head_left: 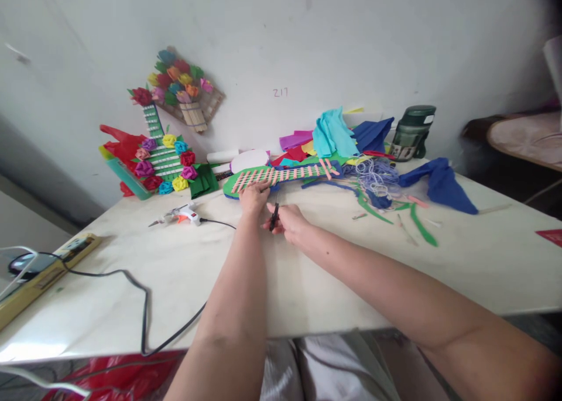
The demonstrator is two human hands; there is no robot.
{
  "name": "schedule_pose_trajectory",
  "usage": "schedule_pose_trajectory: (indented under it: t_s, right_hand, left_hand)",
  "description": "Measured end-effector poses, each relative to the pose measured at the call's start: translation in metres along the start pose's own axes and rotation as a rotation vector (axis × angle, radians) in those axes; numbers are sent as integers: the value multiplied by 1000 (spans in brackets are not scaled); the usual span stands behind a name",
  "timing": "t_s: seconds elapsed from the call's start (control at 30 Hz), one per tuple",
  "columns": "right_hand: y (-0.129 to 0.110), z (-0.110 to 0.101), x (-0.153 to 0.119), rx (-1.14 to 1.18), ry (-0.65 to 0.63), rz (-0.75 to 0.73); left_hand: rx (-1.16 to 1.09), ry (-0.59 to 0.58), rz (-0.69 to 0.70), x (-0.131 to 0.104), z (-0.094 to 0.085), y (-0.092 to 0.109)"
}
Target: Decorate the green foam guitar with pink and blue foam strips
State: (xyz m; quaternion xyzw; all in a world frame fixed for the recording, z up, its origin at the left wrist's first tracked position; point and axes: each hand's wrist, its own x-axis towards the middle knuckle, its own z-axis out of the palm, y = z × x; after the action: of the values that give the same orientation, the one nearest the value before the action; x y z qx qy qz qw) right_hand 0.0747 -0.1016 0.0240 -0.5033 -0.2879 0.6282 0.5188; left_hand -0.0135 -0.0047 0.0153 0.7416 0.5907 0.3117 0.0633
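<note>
A flat guitar-shaped craft piece (281,175), green with a blue edge and crossed with pink strips, lies near the back of the table. My left hand (255,197) rests on its lower edge with fingers spread, pressing on it. Just below and to the right, my right hand (287,220) grips black-handled scissors (274,216) with its fingers through or round the handles. The blades point up toward the piece's lower edge; whether they touch it cannot be made out.
A white glue gun (188,215) with a black cord lies left, near a power strip (48,275). A flower-decorated guitar craft (164,161) leans on the wall. Tangled yarn (373,175), blue cloth (448,184), green scraps (424,225) and a dark bottle (413,133) are right.
</note>
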Motion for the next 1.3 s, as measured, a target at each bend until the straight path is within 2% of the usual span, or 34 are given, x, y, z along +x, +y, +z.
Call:
schedule_pose_trajectory:
  t_s: [0.43, 0.83, 1.3]
  right_hand:
    - [0, -4, 7, -18, 47, -77]
    - [1, -4, 10, -35, 21, -89]
    - [5, 3, 0, -2, 12, -107]
  left_hand:
    - [-25, 20, -69, 1, 1, 2]
    - [-21, 20, -57, 2, 1, 3]
    - [-11, 25, -73, 4, 2, 3]
